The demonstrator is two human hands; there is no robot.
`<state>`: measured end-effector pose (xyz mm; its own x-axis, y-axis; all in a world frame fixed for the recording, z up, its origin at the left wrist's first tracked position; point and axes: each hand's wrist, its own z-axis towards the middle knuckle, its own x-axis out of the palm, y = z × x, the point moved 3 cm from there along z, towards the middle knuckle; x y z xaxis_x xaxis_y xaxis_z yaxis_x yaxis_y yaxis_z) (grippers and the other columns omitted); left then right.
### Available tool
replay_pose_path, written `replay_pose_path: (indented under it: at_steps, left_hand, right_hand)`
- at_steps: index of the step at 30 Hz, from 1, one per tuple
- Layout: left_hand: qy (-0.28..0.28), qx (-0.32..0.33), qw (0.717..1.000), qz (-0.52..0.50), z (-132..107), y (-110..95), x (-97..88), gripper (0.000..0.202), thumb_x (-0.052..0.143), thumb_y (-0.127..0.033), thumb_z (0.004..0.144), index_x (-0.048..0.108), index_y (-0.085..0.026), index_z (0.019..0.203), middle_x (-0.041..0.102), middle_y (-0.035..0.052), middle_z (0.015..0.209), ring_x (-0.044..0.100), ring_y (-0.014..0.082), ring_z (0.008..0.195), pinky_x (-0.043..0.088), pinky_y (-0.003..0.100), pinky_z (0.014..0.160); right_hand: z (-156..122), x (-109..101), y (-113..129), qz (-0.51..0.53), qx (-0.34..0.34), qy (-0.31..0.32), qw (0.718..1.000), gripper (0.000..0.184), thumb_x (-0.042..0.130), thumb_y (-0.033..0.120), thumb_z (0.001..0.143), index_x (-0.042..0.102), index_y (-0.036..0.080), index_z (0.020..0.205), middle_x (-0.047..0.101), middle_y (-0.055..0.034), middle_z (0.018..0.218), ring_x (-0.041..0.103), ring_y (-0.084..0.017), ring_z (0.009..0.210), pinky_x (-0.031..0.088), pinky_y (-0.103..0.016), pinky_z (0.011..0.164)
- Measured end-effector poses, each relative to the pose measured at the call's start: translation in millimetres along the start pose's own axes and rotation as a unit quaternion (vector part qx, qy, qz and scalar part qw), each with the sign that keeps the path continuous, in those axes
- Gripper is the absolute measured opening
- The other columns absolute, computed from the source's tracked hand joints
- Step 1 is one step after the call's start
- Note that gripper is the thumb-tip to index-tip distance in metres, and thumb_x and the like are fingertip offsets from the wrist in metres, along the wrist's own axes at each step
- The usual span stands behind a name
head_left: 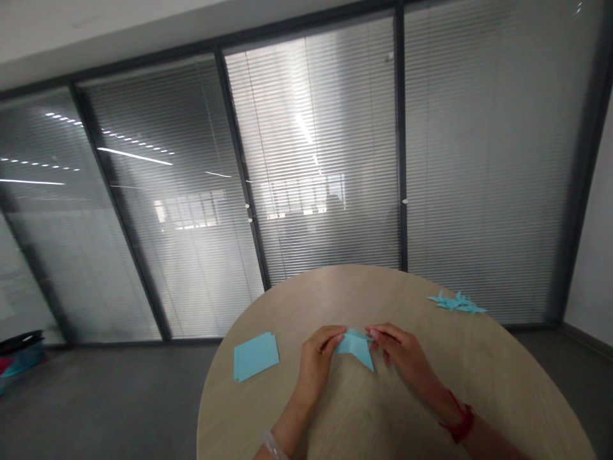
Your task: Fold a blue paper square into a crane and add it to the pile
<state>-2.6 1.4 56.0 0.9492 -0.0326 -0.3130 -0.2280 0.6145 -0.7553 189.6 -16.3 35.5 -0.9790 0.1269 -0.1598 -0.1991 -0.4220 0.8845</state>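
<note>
Pinching inward, left hand and right hand grip folded blue paper between fingertips, blue sheet near the left edge of the round table, paper cranes near its far right edge

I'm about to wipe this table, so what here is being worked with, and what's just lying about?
Being worked with:
left hand
right hand
folded blue paper, pinched between both hands

Just lying about:
blue paper square, left of the hands
folded blue paper shapes, near the far edge of the round wooden table
</note>
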Motion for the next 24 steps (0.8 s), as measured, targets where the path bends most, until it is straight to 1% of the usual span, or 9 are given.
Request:
replay_pose_path:
  at_steps: [2,4,6,8,11,16,18,21,24]
  left_hand:
    - [0.025,0.001,1.000,-0.009,-0.3,-0.3,1.4,0.021,0.054,-0.027,0.087,0.072,-0.021,0.095,0.072,0.0066,0.097,0.064,0.0195,0.092,0.050,0.030,0.084]
    - [0.054,0.011,0.998,-0.018,-1.4,-2.0,3.8,0.022,0.052,-0.027,0.088,0.071,-0.021,0.097,0.071,0.0061,0.098,0.064,0.0188,0.093,0.048,0.029,0.085]
    - [0.077,0.024,0.996,-0.028,-2.6,-4.6,5.9,0.022,0.050,-0.027,0.090,0.071,-0.022,0.098,0.071,0.0058,0.099,0.063,0.0185,0.095,0.047,0.029,0.087]
    - [0.089,0.036,0.995,-0.037,-3.4,-7.1,6.8,0.023,0.049,-0.026,0.091,0.070,-0.022,0.099,0.070,0.0059,0.101,0.062,0.0185,0.096,0.046,0.030,0.088]
    - [0.090,0.047,0.994,-0.036,-4.0,-9.2,6.2,0.024,0.046,-0.025,0.092,0.069,-0.022,0.100,0.068,0.0061,0.103,0.061,0.0187,0.098,0.046,0.030,0.088]
    - [0.040,0.049,0.998,-0.004,-3.2,-8.7,3.0,0.022,0.048,-0.023,0.090,0.065,-0.021,0.104,0.066,0.0063,0.103,0.059,0.0184,0.095,0.046,0.030,0.085]
    - [0.032,0.051,0.998,0.008,-3.2,-9.0,2.7,0.022,0.048,-0.022,0.090,0.064,-0.021,0.104,0.064,0.0065,0.103,0.059,0.0181,0.093,0.046,0.029,0.083]
    - [0.041,0.064,0.997,0.025,-4.2,-10.8,3.6,0.022,0.047,-0.022,0.090,0.064,-0.021,0.104,0.064,0.0069,0.102,0.058,0.0186,0.095,0.046,0.030,0.084]
    - [0.048,0.080,0.995,0.039,-5.8,-12.1,4.3,0.023,0.044,-0.022,0.092,0.064,-0.021,0.104,0.065,0.0070,0.102,0.058,0.0188,0.098,0.045,0.030,0.087]
  right_hand:
    - [1.5,-4.4,1.1,-0.030,-0.007,-0.022,0.999,0.036,0.056,0.049,0.080,0.072,0.019,0.091,0.070,-0.0075,0.084,0.063,-0.020,0.071,0.049,-0.029,0.063]
    - [2.7,-5.2,1.9,-0.028,-0.005,-0.009,1.000,0.037,0.061,0.050,0.077,0.072,0.020,0.095,0.070,-0.0090,0.095,0.063,-0.023,0.083,0.049,-0.032,0.071]
    - [2.4,-1.6,3.2,0.017,0.021,0.038,0.999,0.042,0.063,0.050,0.074,0.069,0.020,0.103,0.069,-0.0095,0.101,0.063,-0.024,0.089,0.050,-0.034,0.076]
    - [0.0,4.7,6.3,0.091,0.057,0.096,0.990,0.044,0.065,0.049,0.074,0.067,0.021,0.107,0.070,-0.0084,0.098,0.064,-0.024,0.091,0.049,-0.035,0.081]
    - [-4.6,12.4,11.4,0.179,0.090,0.141,0.970,0.039,0.069,0.043,0.072,0.067,0.022,0.105,0.071,-0.0045,0.085,0.065,-0.022,0.087,0.050,-0.033,0.078]
    - [-5.8,14.5,4.7,0.240,0.111,0.118,0.957,0.036,0.076,0.039,0.067,0.068,0.022,0.097,0.069,-0.0003,0.075,0.065,-0.017,0.071,0.051,-0.028,0.069]
    - [-5.7,15.5,2.5,0.243,0.115,0.122,0.955,0.037,0.076,0.039,0.066,0.068,0.022,0.098,0.068,0.0006,0.072,0.065,-0.016,0.069,0.052,-0.029,0.070]
    - [-7.5,17.5,6.1,0.225,0.120,0.139,0.957,0.039,0.075,0.042,0.066,0.068,0.022,0.098,0.068,0.0006,0.069,0.065,-0.017,0.066,0.053,-0.031,0.069]
    - [-11.0,17.7,13.5,0.187,0.121,0.151,0.963,0.039,0.070,0.046,0.069,0.067,0.023,0.101,0.070,-0.0020,0.074,0.067,-0.020,0.070,0.054,-0.034,0.070]
